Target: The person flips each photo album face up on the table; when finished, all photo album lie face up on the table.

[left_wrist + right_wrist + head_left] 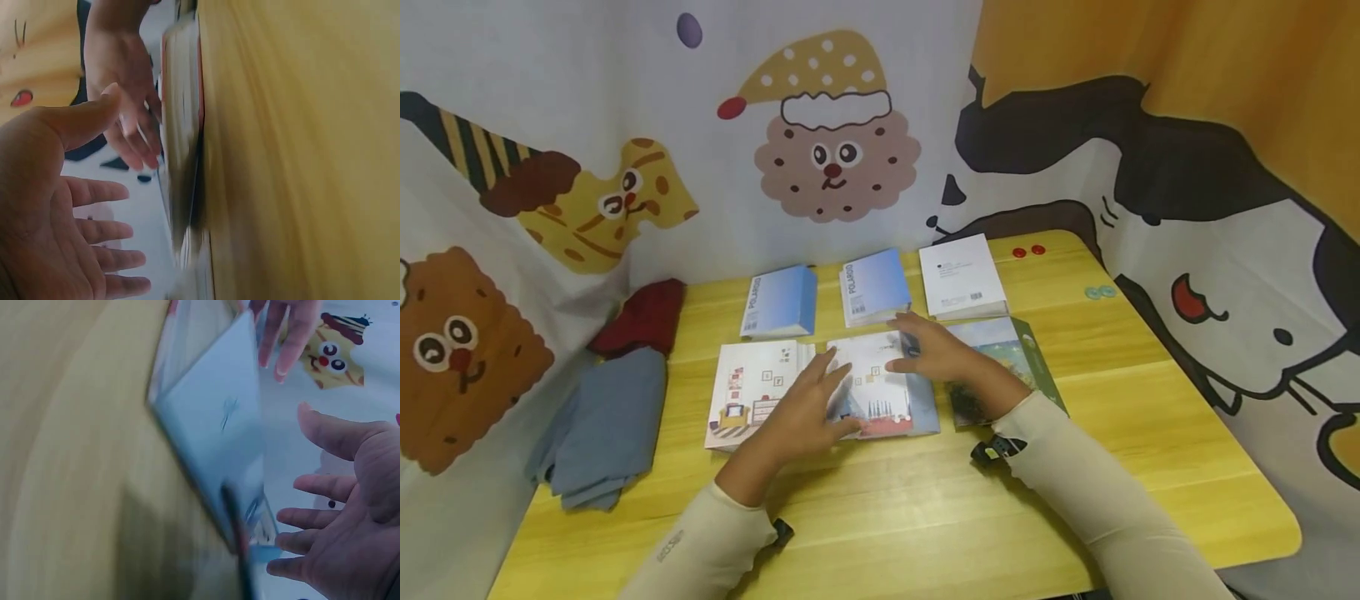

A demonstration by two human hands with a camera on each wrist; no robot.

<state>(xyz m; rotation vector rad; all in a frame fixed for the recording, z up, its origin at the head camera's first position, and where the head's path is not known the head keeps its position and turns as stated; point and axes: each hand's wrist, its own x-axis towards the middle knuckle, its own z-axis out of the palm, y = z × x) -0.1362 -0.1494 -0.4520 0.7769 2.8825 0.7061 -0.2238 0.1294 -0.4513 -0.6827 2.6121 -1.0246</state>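
Left hand (808,410), spread and empty, hovers at the left edge of the front row's middle book (880,402), its long axis front-to-back on the counter (880,517), while the right hand (943,354), also empty, hangs over its far-right corner, neither plainly nearer.

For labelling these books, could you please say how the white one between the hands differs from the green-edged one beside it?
The white book has a mostly pale cover, while the green-edged book carries a darker, bluish-green scene. The white book is blue-grey along its right side; the green-edged book is green there. Both lie on the table.
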